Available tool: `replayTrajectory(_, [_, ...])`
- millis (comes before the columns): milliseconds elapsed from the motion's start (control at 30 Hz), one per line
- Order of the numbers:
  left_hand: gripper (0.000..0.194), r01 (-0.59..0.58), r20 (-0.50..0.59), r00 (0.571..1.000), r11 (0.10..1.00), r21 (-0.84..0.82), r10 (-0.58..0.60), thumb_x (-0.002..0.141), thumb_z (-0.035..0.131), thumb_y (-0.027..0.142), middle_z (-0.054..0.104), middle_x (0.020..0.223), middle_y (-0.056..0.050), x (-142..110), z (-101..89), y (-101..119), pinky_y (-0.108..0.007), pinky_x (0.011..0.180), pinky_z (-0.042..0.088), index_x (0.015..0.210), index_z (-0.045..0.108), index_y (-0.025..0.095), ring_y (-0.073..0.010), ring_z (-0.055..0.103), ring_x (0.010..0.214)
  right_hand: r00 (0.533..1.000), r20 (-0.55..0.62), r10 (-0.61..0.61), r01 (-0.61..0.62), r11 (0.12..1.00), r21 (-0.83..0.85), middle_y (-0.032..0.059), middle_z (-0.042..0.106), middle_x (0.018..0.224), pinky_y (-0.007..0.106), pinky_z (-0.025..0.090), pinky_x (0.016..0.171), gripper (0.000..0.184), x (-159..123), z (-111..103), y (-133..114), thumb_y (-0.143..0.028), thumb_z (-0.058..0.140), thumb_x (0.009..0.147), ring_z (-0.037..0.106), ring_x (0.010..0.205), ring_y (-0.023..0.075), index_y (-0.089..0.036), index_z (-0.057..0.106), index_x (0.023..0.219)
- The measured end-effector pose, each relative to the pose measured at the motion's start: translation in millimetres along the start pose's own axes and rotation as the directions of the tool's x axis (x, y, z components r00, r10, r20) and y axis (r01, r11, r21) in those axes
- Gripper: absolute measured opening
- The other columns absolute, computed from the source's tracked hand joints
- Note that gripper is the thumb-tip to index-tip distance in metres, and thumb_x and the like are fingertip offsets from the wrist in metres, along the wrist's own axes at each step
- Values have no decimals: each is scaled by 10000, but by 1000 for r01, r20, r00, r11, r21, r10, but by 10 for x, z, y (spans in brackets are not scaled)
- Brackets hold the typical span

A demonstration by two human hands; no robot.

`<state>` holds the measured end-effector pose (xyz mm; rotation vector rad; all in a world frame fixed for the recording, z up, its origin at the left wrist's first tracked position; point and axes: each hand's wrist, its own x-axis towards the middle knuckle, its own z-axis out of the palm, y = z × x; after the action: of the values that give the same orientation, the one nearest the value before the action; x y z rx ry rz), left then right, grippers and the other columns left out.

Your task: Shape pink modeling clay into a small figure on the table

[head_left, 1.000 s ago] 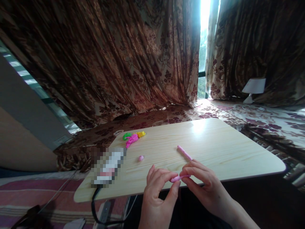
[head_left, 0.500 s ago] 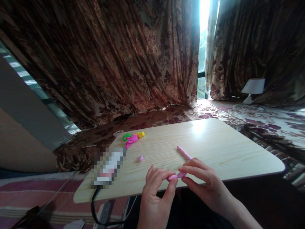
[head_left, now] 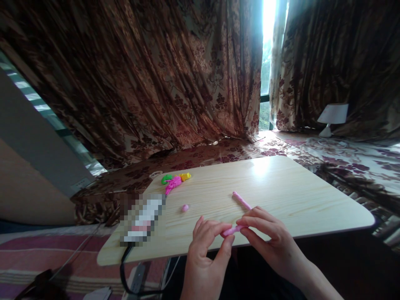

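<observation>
A small piece of pink modelling clay (head_left: 231, 230) is pinched between both hands above the table's near edge. My left hand (head_left: 208, 250) grips its left end between thumb and fingers. The other end is held in the fingertips of my right hand (head_left: 270, 237). Just beyond my right fingers lies a pink clay roll (head_left: 241, 200), its near end hidden by that hand. A pink clay ball (head_left: 185, 207) rests on the table to the left, apart from both hands.
The pale wooden table (head_left: 300, 196) has rounded corners. Toward its back left lie green (head_left: 166, 179), magenta (head_left: 173, 183) and yellow (head_left: 185, 176) pieces. A blurred-out object (head_left: 143, 221) with a black cable sits at the left edge. A white lamp (head_left: 333, 114) stands behind, right.
My fingers have shifted slightly along the clay piece; its thin, flat right end seen earlier now sits pinched in my right fingertips. The roll and ball have stayed in place.
</observation>
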<state>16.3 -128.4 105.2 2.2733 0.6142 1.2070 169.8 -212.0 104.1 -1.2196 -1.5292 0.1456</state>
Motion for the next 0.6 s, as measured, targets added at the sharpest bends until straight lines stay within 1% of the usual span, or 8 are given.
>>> replayTrajectory(100, [107, -4, 8, 1000, 1000, -9, 4, 787, 596, 183, 683, 832, 27, -4, 4, -9, -477, 1058, 296, 852, 639, 256, -162, 642, 806, 1000, 21, 18, -19, 1000, 5, 54, 627, 951, 366, 481, 859, 283, -19, 2, 5, -149, 572, 849, 584, 902, 190, -242, 594, 1115])
replayTrajectory(167, [102, -3, 9, 1000, 1000, -5, 3, 787, 595, 187, 684, 830, 18, -10, 6, -15, -476, 1057, 297, 850, 645, 251, -164, 641, 800, 999, 24, 22, -22, 1000, 3, 61, 625, 970, 379, 473, 878, 281, -29, 9, 9, -154, 580, 843, 582, 922, 197, -236, 595, 1111])
replayTrajectory(300, [108, -15, 31, 999, 1000, 6, 15, 786, 598, 185, 686, 818, 18, -18, 3, -29, -474, 1055, 302, 844, 658, 254, -163, 642, 790, 1000, -2, -2, 2, 1000, 17, 43, 628, 909, 378, 467, 878, 226, -27, 25, 15, -131, 561, 853, 594, 841, 174, -233, 620, 1045])
replayTrajectory(433, [208, -18, 9, 1000, 999, 37, 18, 765, 627, 201, 697, 875, 18, -21, 1, -35, -457, 1039, 333, 956, 653, 279, -176, 643, 838, 1000, -3, 11, -11, 1000, 19, 34, 624, 870, 341, 479, 824, 183, -13, 23, 7, -120, 563, 851, 586, 810, 165, -219, 629, 991])
replayTrajectory(500, [179, -13, 20, 1000, 999, 31, 13, 770, 625, 202, 692, 855, 21, -17, 3, -25, -459, 1044, 323, 929, 657, 277, -171, 641, 827, 1000, 5, 15, -15, 1000, 14, 34, 623, 861, 333, 479, 803, 174, -6, 19, 1, -120, 561, 853, 582, 803, 165, -214, 631, 983])
replayTrajectory(600, [99, 5, 39, 999, 1000, 6, -5, 790, 602, 194, 673, 793, 27, -12, 7, 1, -477, 1056, 293, 831, 661, 261, -161, 637, 787, 1000, 11, 16, -16, 1000, 20, 36, 619, 843, 323, 479, 762, 155, -7, 20, -7, -129, 564, 856, 577, 795, 168, -207, 634, 970])
